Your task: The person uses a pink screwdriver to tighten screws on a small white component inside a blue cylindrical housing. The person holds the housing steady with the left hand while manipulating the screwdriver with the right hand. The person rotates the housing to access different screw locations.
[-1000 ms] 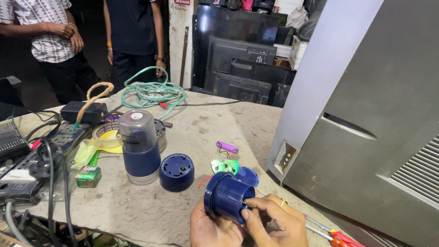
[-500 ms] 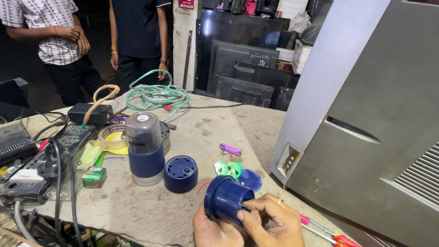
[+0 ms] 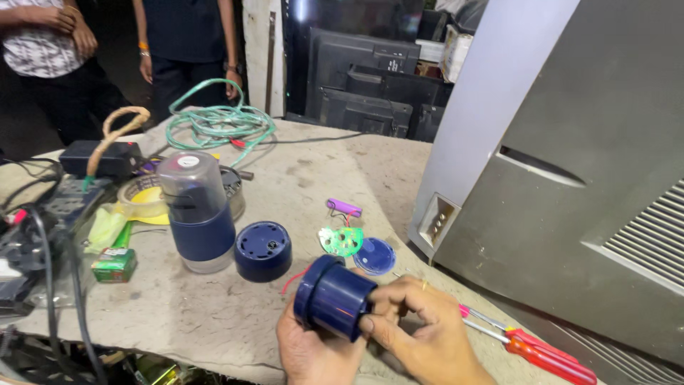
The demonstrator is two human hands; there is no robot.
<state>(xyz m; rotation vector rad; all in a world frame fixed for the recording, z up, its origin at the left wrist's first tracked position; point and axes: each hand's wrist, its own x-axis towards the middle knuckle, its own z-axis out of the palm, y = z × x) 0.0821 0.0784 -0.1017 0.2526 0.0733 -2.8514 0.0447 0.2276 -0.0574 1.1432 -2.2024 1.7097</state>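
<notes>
My left hand (image 3: 313,353) cradles a dark blue round plastic housing (image 3: 333,296) from below, near the table's front edge. My right hand (image 3: 420,331) grips the same housing from the right, thumb on its side. A red wire runs out of the housing toward a small green circuit board (image 3: 340,241) lying on the table just behind it. Beside the board are a blue round cap (image 3: 375,256) and a purple cell (image 3: 344,207). Further left stand a dark blue round base (image 3: 263,250) and a blue jar with a clear lid (image 3: 196,212).
Red-handled screwdrivers (image 3: 531,346) lie right of my hands. A large grey appliance (image 3: 570,178) fills the right side. Green coiled cable (image 3: 221,122), tape rolls (image 3: 146,202), a black adapter (image 3: 100,158) and wires crowd the table's left. Two people (image 3: 107,43) stand behind the table.
The camera has moved closer and the view has shifted slightly. My hands keep hold of the blue housing, and my right fingers have shifted along its side.
</notes>
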